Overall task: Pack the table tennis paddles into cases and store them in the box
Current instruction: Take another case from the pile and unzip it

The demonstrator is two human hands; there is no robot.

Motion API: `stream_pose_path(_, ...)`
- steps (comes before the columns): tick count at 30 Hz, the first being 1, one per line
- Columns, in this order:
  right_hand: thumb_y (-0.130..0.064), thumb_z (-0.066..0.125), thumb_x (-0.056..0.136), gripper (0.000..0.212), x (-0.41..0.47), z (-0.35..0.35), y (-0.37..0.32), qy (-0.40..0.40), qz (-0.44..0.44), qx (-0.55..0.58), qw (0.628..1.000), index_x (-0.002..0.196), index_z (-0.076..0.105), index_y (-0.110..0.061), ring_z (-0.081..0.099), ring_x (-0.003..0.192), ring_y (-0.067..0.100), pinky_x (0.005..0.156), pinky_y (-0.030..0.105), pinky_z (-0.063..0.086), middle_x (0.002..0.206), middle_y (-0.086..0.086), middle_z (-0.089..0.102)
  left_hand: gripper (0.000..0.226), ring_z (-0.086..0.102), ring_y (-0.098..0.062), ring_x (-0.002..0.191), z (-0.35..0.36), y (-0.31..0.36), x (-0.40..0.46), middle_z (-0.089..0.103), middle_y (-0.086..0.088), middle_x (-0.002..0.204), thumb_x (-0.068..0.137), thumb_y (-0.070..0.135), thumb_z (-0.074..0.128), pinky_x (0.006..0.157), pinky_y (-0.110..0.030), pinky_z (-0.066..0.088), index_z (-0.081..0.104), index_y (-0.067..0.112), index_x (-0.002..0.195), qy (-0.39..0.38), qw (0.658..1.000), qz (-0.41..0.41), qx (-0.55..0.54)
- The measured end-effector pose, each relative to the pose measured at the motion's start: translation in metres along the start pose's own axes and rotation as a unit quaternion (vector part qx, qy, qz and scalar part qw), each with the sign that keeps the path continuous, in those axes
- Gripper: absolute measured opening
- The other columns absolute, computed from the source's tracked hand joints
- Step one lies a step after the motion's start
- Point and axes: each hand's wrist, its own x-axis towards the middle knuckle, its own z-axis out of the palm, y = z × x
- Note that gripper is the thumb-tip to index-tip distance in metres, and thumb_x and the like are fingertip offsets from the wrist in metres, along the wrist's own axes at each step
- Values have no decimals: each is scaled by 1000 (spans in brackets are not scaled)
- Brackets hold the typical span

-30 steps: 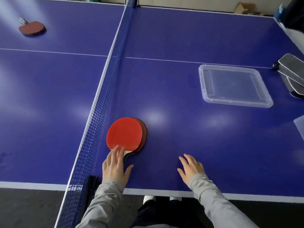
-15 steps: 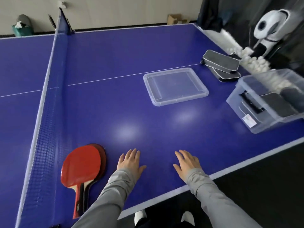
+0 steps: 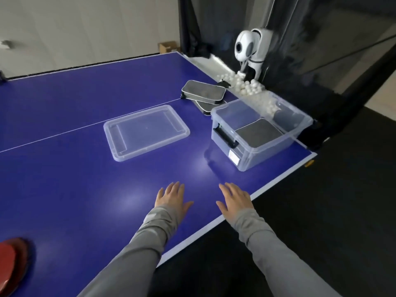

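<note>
Two red paddles (image 3: 11,262) lie stacked at the bottom left corner, cut off by the frame edge. My left hand (image 3: 171,197) and my right hand (image 3: 234,199) hover flat over the blue table near its front edge, fingers straight, holding nothing. A clear plastic box (image 3: 260,154) stands at the right with a dark case (image 3: 258,131) inside. Its clear lid (image 3: 146,131) lies flat in the middle of the table. Behind the box, two grey zip cases (image 3: 203,92) lie stacked.
A white ball-feeding machine (image 3: 250,49) stands beyond the table's right end, with several white balls (image 3: 242,83) in a tray beside it. A dark net screen hangs behind it. The table's right corner (image 3: 310,154) is close to the box.
The view has swung right: the net and far paddle left the frame, the red paddles slid to the bottom left corner. My left hand came off the paddles; both hands are empty.
</note>
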Motion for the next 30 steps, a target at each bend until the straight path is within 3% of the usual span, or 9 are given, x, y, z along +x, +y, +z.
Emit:
stream_pose_path(6,-42,40,95,56,4,-40,111,56,23,-4,998,144,22,-22,22,140,17,111,38,26,151,1,26,70,10,-15,145,-20,105,41,13,3,158,94,52,36,119,-37,8,11,17,149,40,999,19,-4)
stream_pose_path(13,-44,42,94,56,43,-70,191,76,46,0,996,142,24,-23,29,137,19,108,38,31,148,1,31,67,11,-16,145,-53,166,106,15,3,157,95,52,32,118,-38,9,13,17,149,86,996,14,-12)
stream_pose_path(30,-40,40,95,54,254,-142,286,81,-75,-33,993,142,29,-18,31,136,20,105,36,33,146,3,37,74,16,-20,143,-91,174,314,18,-3,156,91,54,42,113,-39,21,18,12,147,140,975,-145,-90)
